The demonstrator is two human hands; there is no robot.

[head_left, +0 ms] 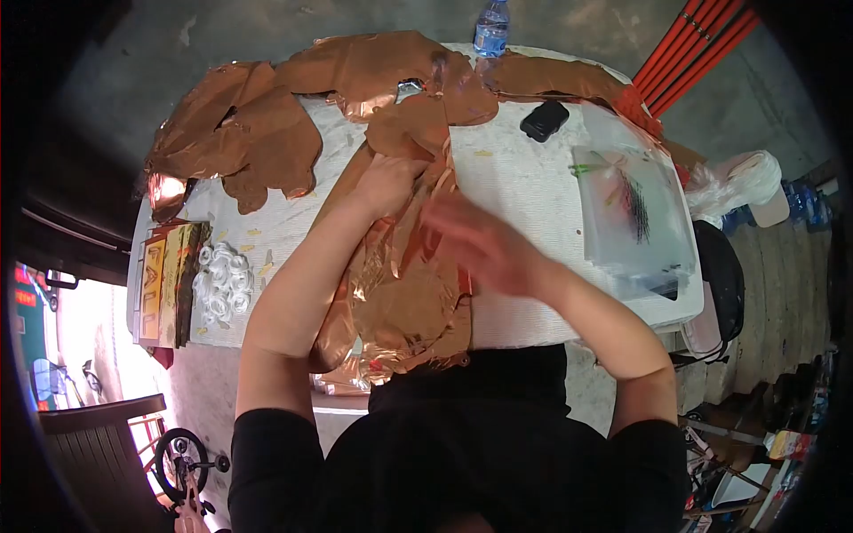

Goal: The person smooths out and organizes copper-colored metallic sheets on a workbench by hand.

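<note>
In the head view, a flat copper-coloured foil balloon (404, 298) lies creased lengthwise across the middle of the table, its near end hanging at the edge by my body. My left hand (391, 185) is closed on its upper part, with the fingertips partly hidden in the folds. Just to the right hovers my right hand (484, 244), smeared by motion over the balloon's right edge. Whether its fingers hold any foil does not show. More flat copper foil balloons (364, 67) are spread along the far side of the table.
On the white table (524, 320) are white ribbon rolls (222, 284), yellow-and-brown packets (164, 284), a black case (545, 120) and a stack of clear plastic bags (631, 222). A water bottle (491, 31) stands at the far edge. Red poles (693, 53) lean beyond.
</note>
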